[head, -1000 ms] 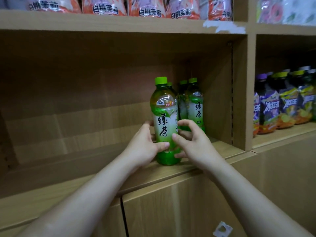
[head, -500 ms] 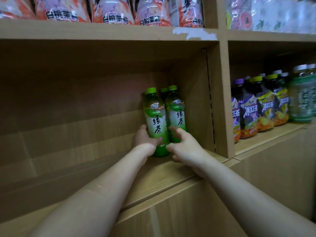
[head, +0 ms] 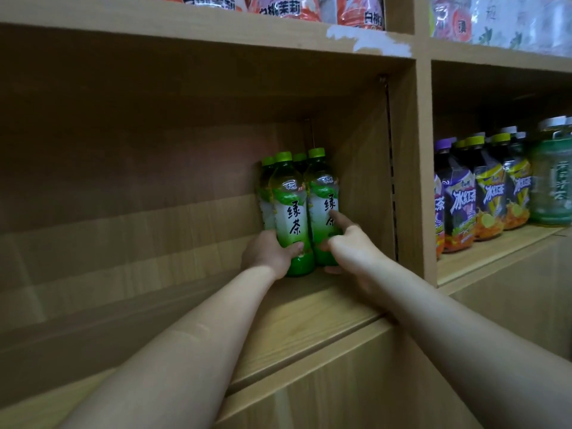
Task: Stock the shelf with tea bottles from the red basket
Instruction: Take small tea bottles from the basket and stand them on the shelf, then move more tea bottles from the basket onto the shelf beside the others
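Several green tea bottles with green caps stand in the back right corner of the wooden shelf (head: 309,308). My left hand (head: 269,252) grips the front left green tea bottle (head: 291,212) low on its body, thumb across the front. My right hand (head: 349,243) touches the green tea bottle beside it (head: 322,193), with the index finger on its label and the thumb near its base. Two more bottles stand behind, mostly hidden. The red basket is out of view.
The shelf's right side panel (head: 408,168) stands close to the bottles. Bottles with purple and yellow labels (head: 483,196) fill the neighbouring compartment on the right. Orange-labelled bottles (head: 278,6) line the shelf above. The shelf's left part holds nothing.
The front bottle has gone deeper into the shelf and now stands against the others. Both hands followed it inward, and my right hand moved onto the neighbouring bottle.
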Motion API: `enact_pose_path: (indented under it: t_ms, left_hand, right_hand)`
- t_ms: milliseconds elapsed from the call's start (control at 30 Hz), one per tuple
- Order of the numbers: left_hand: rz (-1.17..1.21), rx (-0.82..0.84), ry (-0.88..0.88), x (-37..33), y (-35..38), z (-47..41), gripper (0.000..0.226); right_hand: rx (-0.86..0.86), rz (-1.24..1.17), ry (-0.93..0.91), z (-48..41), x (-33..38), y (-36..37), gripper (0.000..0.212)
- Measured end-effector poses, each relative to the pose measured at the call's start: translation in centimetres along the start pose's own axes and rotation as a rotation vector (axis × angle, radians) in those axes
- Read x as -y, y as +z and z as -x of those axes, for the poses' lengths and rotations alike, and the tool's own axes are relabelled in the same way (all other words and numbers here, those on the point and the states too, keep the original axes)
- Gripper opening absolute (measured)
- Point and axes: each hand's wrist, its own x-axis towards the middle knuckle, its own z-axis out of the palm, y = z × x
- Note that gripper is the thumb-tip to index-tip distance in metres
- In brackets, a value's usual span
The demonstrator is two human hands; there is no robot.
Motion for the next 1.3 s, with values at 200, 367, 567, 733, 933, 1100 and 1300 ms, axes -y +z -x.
enact_pose_path:
  t_ms: [200,367,567,733,933,1100,1300]
  left_hand:
    - [0.015,-0.036,0.004,0.5,0.3,0.1,0.041]
    - [0.145,-0.014,0.03,0.4,0.3,-0.1,0.04]
    - [-0.086,-0.027,0.026,-0.1,0.1,0.0,0.044]
    - [-0.023,-0.218,0.05,-4.9,-3.0,2.4,0.057]
    - [0.585,0.184,0.448,-11.7,-2.9,14.4,0.01]
    - [0.824,0.582,0.444,-12.6,4.4,23.2,0.009]
    - [0.49,0.842,0.485,-13.3,13.9,29.5,0.037]
  right_hand:
    - [0.049,0.195,-0.024,-0.1,-0.2,0.0,0.077]
    - [0.25,0.164,0.037,2.1,1.1,-1.6,0.067]
    - [0.16,-0.063,-0.065,8.2,3.5,-4.7,0.029]
    - [0.054,0.124,-0.268,14.2,3.2,-10.6,0.023]
    - [-0.005,0.306,-0.257,21.0,1.3,-18.3,0.035]
    - [-0.024,0.436,-0.062,26.6,-1.2,-25.2,0.023]
    - [-0.087,0.714,0.152,33.2,-6.1,-32.9,0.024]
